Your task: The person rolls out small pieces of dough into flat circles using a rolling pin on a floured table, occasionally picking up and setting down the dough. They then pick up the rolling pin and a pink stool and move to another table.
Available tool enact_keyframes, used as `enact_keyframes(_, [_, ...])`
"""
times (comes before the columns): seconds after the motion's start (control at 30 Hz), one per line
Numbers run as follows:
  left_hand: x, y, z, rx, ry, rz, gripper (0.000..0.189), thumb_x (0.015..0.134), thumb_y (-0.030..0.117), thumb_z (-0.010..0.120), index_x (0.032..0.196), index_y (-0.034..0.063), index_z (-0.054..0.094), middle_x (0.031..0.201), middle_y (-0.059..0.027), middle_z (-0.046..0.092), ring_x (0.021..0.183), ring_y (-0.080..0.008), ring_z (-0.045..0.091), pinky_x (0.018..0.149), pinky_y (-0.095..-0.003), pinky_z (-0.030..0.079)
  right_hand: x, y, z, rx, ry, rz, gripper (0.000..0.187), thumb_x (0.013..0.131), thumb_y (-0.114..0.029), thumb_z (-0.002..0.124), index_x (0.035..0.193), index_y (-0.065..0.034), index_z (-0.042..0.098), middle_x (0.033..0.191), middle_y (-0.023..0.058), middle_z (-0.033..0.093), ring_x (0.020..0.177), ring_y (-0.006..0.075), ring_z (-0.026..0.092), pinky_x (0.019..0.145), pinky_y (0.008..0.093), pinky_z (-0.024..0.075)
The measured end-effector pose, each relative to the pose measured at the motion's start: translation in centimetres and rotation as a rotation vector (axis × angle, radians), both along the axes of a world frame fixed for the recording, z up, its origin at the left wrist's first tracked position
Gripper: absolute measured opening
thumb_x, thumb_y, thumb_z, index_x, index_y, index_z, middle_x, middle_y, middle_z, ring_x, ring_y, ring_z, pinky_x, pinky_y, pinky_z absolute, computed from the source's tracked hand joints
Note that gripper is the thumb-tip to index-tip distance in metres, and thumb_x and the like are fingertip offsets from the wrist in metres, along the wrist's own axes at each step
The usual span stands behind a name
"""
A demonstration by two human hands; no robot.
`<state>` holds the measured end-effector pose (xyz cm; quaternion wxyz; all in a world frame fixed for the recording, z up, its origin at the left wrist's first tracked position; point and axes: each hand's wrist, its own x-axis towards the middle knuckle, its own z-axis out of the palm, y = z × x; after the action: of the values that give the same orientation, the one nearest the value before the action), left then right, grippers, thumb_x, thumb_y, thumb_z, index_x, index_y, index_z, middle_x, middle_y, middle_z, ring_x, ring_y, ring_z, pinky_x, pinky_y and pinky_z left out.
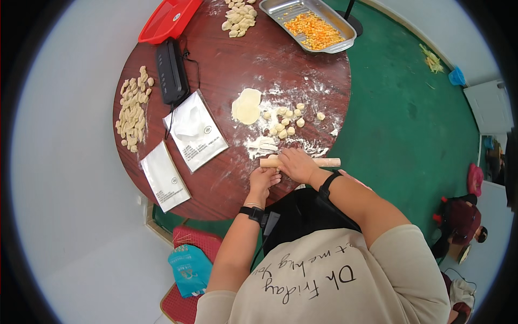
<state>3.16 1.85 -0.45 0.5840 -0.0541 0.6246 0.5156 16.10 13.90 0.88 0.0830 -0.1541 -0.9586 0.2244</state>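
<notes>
My right hand (297, 164) lies over a wooden rolling pin (327, 162) near the round table's front edge. Just left of it, my left hand (263, 180) is at a small piece of dough (273, 157) partly hidden under the pin; its fingers are bent, and their hold on the dough is hard to make out. Beyond the pin, white flour (262, 146) is spread on the dark red tabletop. Small dough balls (282, 133) sit in a loose group there, and thin round wrappers (248, 107) overlap to their left.
Shaped dumplings (132, 113) lie at the table's left and more dumplings (239, 20) at the far side. A metal tray (340, 46) holds diced orange and yellow filling. A black vacuum sealer (172, 73), white bag packs (198, 133) and a red basin (166, 24) stand left. A person (463, 220) is at far right.
</notes>
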Motion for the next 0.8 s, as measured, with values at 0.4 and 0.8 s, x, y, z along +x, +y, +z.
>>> enact_keyframes(0.4, [-0.3,1.8,1.1,-0.169,0.077,-0.027,0.013,0.083,0.010,0.063,0.083,0.0003,0.054,0.067,-0.0111,0.062,0.049,-0.0185,0.060,0.041,-0.0277,0.050,-1.6,2.2,0.4,0.056,-0.067,-0.094,0.040,0.088,-0.040,0.051,0.112,-0.0076,0.053,0.099,0.0096,0.054,0.098,0.0251,0.050,0.083,0.0386,0.0384])
enact_keyframes(0.8, [-0.6,1.5,1.4,-0.180,0.173,-0.190,0.012,0.085,0.013,0.060,0.081,0.0023,0.057,0.066,-0.0074,0.062,0.049,-0.0155,0.059,0.040,-0.0249,0.046,-0.8,0.0,0.0,0.084,-0.028,-0.167,0.035,0.085,-0.038,0.054,0.098,-0.0061,0.053,0.095,0.0105,0.050,0.092,0.0268,0.047,0.080,0.0384,0.0371])
